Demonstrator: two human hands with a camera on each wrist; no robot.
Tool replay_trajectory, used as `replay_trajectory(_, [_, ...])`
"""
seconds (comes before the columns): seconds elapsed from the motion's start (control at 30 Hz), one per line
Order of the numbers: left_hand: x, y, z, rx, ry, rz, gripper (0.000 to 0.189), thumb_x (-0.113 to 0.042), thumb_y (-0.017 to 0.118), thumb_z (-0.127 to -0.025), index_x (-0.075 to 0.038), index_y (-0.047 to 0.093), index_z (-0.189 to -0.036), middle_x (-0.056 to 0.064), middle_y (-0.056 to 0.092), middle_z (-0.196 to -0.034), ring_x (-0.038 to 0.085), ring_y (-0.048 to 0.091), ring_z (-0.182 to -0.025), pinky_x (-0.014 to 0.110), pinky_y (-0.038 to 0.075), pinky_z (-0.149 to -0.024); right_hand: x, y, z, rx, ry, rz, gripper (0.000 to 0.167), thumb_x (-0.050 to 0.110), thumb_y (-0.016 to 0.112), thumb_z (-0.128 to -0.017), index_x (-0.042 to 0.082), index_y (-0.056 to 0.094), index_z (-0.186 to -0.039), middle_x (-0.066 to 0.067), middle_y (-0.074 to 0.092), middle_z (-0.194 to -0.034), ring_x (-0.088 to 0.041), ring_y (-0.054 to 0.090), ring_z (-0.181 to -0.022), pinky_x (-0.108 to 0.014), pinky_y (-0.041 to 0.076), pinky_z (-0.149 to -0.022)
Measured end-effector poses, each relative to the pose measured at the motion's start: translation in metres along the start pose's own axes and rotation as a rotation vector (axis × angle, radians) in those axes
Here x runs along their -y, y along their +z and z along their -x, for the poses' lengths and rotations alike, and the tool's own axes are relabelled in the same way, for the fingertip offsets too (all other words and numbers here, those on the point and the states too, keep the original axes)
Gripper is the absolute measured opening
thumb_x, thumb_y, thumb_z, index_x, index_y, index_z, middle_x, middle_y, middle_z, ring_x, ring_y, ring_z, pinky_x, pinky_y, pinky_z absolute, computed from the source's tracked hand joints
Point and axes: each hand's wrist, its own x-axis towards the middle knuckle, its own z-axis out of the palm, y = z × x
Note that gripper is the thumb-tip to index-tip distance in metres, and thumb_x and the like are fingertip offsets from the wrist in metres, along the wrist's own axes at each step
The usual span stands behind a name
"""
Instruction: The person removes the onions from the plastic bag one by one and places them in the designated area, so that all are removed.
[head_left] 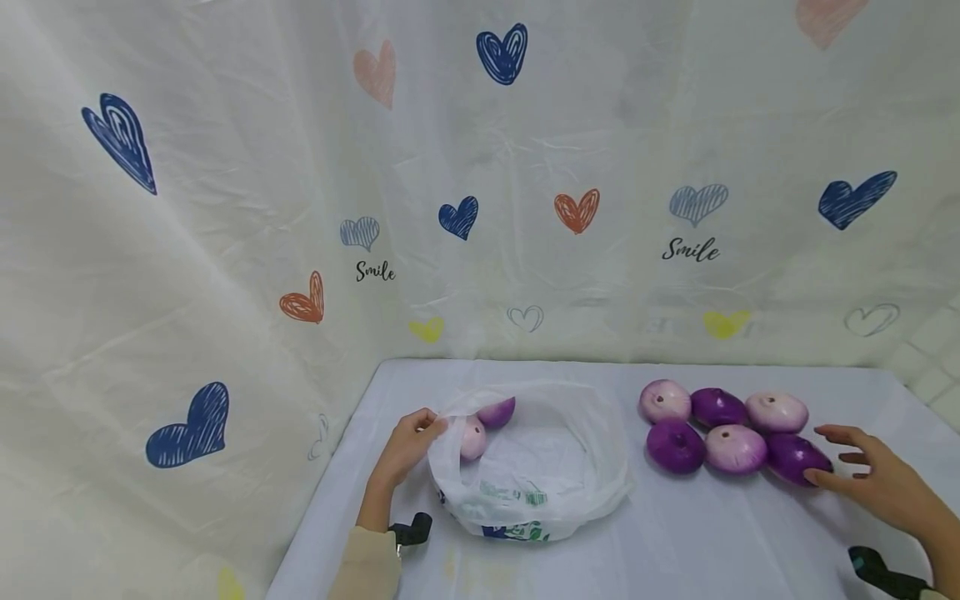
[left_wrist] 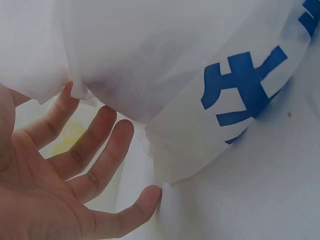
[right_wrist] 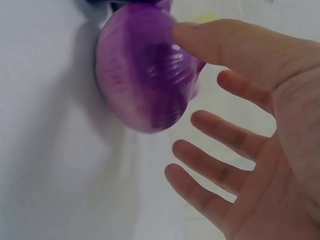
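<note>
I had the right hand at the lower right of the frame, its fingers spread and not closed on anything. In the right wrist view the thumb lay over the near purple onion and seemed to touch it, while the other fingers stood apart from it.

At the lower centre-left, my left hand had the rim of the white plastic bag pinched between thumb and index finger, the remaining fingers splayed. The bag's mouth gaped upward on the counter.

Inside, against its left side, I could see a pale pink onion with a purple onion wedge-like in view behind it; folds could have hidden more.

I judged the bagging under way but well short of finished: six onions, counting the near one, sat outside, right of centre, in two rows, the back row farthest.
</note>
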Motion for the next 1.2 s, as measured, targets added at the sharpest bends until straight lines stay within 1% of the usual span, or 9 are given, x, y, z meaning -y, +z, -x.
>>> replay_trajectory(0.27, [-0.001,0.000,0.000,0.004,0.004,-0.007,0.025,-0.036,0.066,-0.099,-0.011,0.067,-0.096,0.005,0.059,-0.094,0.020,0.054,-0.086,0.032,0.042,-0.073,0.036,-0.002,-0.001,-0.190,-0.041,0.013,0.071,0.031,0.073,-0.096,-0.013,0.039,-0.140,-0.044,0.039,-0.136,-0.060,0.043,-0.112,-0.064,0.046,-0.081])
replay_trajectory(0.4, [-0.002,0.000,0.000,0.007,0.005,-0.004,0.025,-0.035,0.066,-0.099,-0.010,0.067,-0.097,0.005,0.060,-0.094,0.020,0.054,-0.086,0.033,0.043,-0.073,0.066,0.003,-0.001,-0.221,-0.071,-0.020,0.066,0.033,0.071,-0.097,-0.006,0.044,-0.142,-0.038,0.043,-0.137,-0.049,0.049,-0.112,-0.034,0.053,-0.079])
replay_trajectory(0.5, [-0.002,0.001,0.000,0.010,0.004,-0.004,0.024,-0.035,0.066,-0.099,-0.011,0.067,-0.097,0.005,0.060,-0.095,0.020,0.054,-0.086,0.032,0.043,-0.073,0.092,0.012,-0.002,-0.237,-0.149,-0.084,0.058,0.029,0.074,-0.095,0.000,0.049,-0.139,-0.031,0.051,-0.134,-0.008,0.059,-0.102,-0.007,0.041,-0.066])
replay_trajectory(0.63, [-0.004,0.002,0.000,0.009,0.016,0.000,0.024,-0.034,0.067,-0.099,-0.010,0.067,-0.096,0.005,0.060,-0.093,0.020,0.054,-0.085,0.033,0.043,-0.073,0.131,0.033,-0.004,-0.273,-0.302,-0.202,0.047,0.015,0.077,-0.092,0.003,0.057,-0.132,0.000,0.063,-0.122,0.026,0.043,-0.098,0.001,0.038,-0.078])
replay_trajectory(0.7, [-0.004,0.002,0.000,0.010,0.024,0.005,0.025,-0.034,0.067,-0.099,-0.009,0.067,-0.096,0.005,0.059,-0.093,0.019,0.054,-0.085,0.033,0.043,-0.072,0.150,0.047,-0.005,-0.276,-0.383,-0.253,0.043,0.009,0.078,-0.089,0.003,0.060,-0.128,0.014,0.062,-0.118,0.023,0.046,-0.104,0.001,0.039,-0.084])
replay_trajectory(0.77, [-0.005,0.002,0.000,0.011,0.023,0.010,0.025,-0.034,0.067,-0.099,-0.009,0.067,-0.096,0.005,0.059,-0.092,0.019,0.054,-0.085,0.033,0.042,-0.072,0.169,0.061,-0.005,-0.255,-0.445,-0.283,0.041,0.006,0.078,-0.089,0.004,0.062,-0.127,0.016,0.063,-0.118,0.019,0.051,-0.104,-0.002,0.042,-0.086])
replay_trajectory(0.93, [-0.005,0.002,0.000,0.010,0.009,0.013,0.023,-0.034,0.066,-0.099,-0.011,0.067,-0.096,0.005,0.059,-0.093,0.020,0.054,-0.087,0.032,0.042,-0.074,0.210,0.097,-0.010,-0.167,-0.546,-0.282,0.037,0.009,0.078,-0.089,0.005,0.063,-0.124,-0.008,0.068,-0.118,-0.004,0.063,-0.101,-0.022,0.055,-0.086])
replay_trajectory(1.03, [-0.004,0.002,0.000,0.008,0.011,0.007,0.024,-0.034,0.066,-0.100,-0.010,0.067,-0.097,0.005,0.059,-0.093,0.020,0.054,-0.087,0.032,0.042,-0.074,0.234,0.118,-0.014,-0.071,-0.563,-0.278,0.037,0.017,0.077,-0.092,0.008,0.062,-0.125,-0.006,0.068,-0.119,-0.015,0.064,-0.101,-0.034,0.057,-0.086])
replay_trajectory(1.2, [-0.005,0.001,0.001,0.005,0.013,0.002,0.023,-0.033,0.066,-0.099,-0.011,0.067,-0.095,0.004,0.059,-0.092,0.020,0.054,-0.086,0.033,0.042,-0.073,0.269,0.150,-0.024,0.104,-0.554,-0.298,0.045,0.025,0.077,-0.092,0.009,0.058,-0.130,-0.002,0.064,-0.124,-0.023,0.065,-0.106,-0.041,0.055,-0.091])
